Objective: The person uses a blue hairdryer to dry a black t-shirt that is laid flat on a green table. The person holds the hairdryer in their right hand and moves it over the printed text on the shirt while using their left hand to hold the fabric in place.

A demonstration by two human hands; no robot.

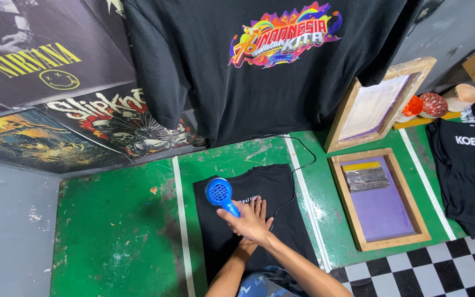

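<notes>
A black T-shirt [279, 190] with a small white print lies flat on the green table [116, 231]. My right hand [243, 224] reaches in from the right and grips the handle of a blue hair dryer [219, 192], whose round head hangs just above the shirt's upper left part. My left hand [258, 205] lies under the right one, only its spread fingers showing, flat on the shirt beside the print. The dryer's black cord [302, 164] loops off to the right and back over the table.
A black T-shirt with a colourful print [281, 38] hangs at the back. Right of the white line lie a wooden screen frame [380, 198] holding a squeegee and a second frame [377, 104] leaning upright. Another black shirt [468, 170] sits far right; posters [56, 66] cover the left wall.
</notes>
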